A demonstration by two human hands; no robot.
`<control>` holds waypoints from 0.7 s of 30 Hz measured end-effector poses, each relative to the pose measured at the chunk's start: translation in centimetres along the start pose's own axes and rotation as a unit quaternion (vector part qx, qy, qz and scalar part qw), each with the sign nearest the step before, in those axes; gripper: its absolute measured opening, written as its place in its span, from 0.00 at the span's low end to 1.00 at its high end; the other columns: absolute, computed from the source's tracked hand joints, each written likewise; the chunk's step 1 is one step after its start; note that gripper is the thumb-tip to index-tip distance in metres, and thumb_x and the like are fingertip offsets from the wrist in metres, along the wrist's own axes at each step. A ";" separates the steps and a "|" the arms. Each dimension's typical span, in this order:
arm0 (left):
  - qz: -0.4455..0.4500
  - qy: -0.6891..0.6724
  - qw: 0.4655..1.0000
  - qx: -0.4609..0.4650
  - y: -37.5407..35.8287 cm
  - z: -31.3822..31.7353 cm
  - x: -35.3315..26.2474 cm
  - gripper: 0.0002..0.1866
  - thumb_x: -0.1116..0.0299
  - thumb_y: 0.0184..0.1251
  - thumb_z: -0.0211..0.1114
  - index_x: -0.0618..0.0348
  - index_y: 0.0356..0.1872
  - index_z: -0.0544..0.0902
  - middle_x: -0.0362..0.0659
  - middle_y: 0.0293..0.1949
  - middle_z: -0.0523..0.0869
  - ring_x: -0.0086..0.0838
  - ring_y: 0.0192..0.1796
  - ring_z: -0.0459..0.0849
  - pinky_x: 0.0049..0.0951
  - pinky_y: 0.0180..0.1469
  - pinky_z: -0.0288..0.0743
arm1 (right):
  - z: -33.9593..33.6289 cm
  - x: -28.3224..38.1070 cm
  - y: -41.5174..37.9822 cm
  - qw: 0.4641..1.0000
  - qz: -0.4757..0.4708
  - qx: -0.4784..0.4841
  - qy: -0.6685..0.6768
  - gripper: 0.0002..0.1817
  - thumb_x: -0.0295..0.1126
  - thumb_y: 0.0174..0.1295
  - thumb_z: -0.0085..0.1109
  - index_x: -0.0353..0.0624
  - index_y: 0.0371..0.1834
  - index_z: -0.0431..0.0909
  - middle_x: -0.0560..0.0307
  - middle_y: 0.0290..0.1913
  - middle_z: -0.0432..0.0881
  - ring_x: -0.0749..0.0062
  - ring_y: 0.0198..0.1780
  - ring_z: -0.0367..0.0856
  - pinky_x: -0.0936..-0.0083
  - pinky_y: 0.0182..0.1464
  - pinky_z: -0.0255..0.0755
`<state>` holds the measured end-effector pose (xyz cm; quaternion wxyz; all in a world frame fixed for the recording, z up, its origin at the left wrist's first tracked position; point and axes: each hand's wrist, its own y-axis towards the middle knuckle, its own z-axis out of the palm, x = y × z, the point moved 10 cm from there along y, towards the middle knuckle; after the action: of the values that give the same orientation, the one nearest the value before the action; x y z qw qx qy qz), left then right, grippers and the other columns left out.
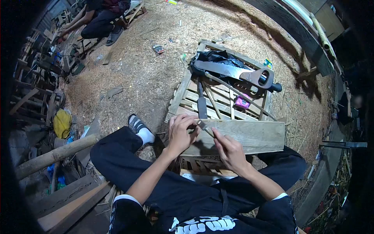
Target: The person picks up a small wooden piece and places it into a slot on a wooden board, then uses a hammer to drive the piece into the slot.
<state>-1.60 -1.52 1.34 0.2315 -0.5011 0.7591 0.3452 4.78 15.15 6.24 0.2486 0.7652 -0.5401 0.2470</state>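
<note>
A wooden board [249,136] lies across in front of my lap, above a slatted wooden crate [180,95]. My left hand [181,132] is bent over the board's left end, its fingers curled at a small piece too small to make out. My right hand [230,150] is closed round the thin handle of a small tool [207,129] with a metal head, whose tip points toward my left fingers. On the crate rest a handsaw [230,71], a chisel-like tool [201,102], a pink tape measure [242,102] and a black plastic bag [222,58].
A person [102,19] crouches at the upper left near piled wood scraps. A bamboo pole [56,156] and planks [74,199] lie at my left. Wood shavings cover the ground [136,74]. A long beam [296,35] runs along the upper right.
</note>
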 end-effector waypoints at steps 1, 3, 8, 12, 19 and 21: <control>-0.004 0.000 1.000 0.000 -0.2 0.1 0.1 0.11 0.68 0.56 0.77 0.56 0.41 0.90 0.42 0.52 0.94 0.39 0.60 0.85 0.44 0.66 0.68 | -0.8 0.5 -0.2 0.999 -0.016 -0.035 0.038 0.28 0.27 0.74 0.64 0.53 0.78 0.77 0.44 0.31 0.80 0.47 0.28 0.82 0.54 0.33 0.77; -0.009 0.003 1.000 -0.009 -0.2 0.0 0.2 0.13 0.65 0.57 0.78 0.56 0.43 0.91 0.42 0.52 0.94 0.40 0.60 0.85 0.44 0.66 0.68 | -1.6 1.0 -0.6 0.994 -0.041 -0.077 0.073 0.27 0.30 0.77 0.62 0.55 0.78 0.77 0.41 0.32 0.81 0.42 0.30 0.84 0.52 0.34 0.78; 0.009 0.011 1.000 0.004 -0.1 0.1 0.1 0.19 0.64 0.58 0.78 0.57 0.50 0.91 0.42 0.50 0.94 0.40 0.60 0.85 0.45 0.65 0.68 | -0.3 0.3 0.2 1.000 -0.002 0.005 0.001 0.29 0.26 0.73 0.65 0.50 0.78 0.77 0.45 0.29 0.78 0.50 0.25 0.79 0.56 0.32 0.75; -0.014 0.007 1.000 -0.010 0.0 0.0 0.1 0.14 0.63 0.59 0.78 0.57 0.43 0.91 0.42 0.51 0.94 0.41 0.60 0.85 0.44 0.65 0.68 | -1.0 0.0 -0.6 0.997 -0.013 -0.063 0.053 0.25 0.30 0.77 0.62 0.54 0.77 0.78 0.40 0.31 0.82 0.41 0.30 0.84 0.50 0.35 0.77; -0.019 0.007 1.000 -0.004 0.1 -0.3 -0.2 0.12 0.65 0.58 0.78 0.58 0.41 0.90 0.42 0.51 0.94 0.41 0.60 0.85 0.42 0.67 0.68 | -2.0 1.8 -0.4 0.997 -0.038 -0.053 0.040 0.28 0.28 0.74 0.64 0.56 0.78 0.77 0.42 0.31 0.80 0.45 0.28 0.82 0.52 0.33 0.76; -0.020 0.003 1.000 -0.009 0.1 -0.3 -0.1 0.12 0.66 0.58 0.77 0.57 0.43 0.91 0.41 0.51 0.94 0.41 0.61 0.85 0.43 0.67 0.68 | -0.6 0.4 -0.4 0.999 -0.015 -0.026 0.041 0.29 0.27 0.74 0.64 0.55 0.78 0.77 0.43 0.31 0.80 0.46 0.27 0.81 0.53 0.33 0.76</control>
<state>-1.69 -1.61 1.63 0.2313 -0.5194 0.7465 0.3456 5.23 15.38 6.92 0.2936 0.7557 -0.5244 0.2604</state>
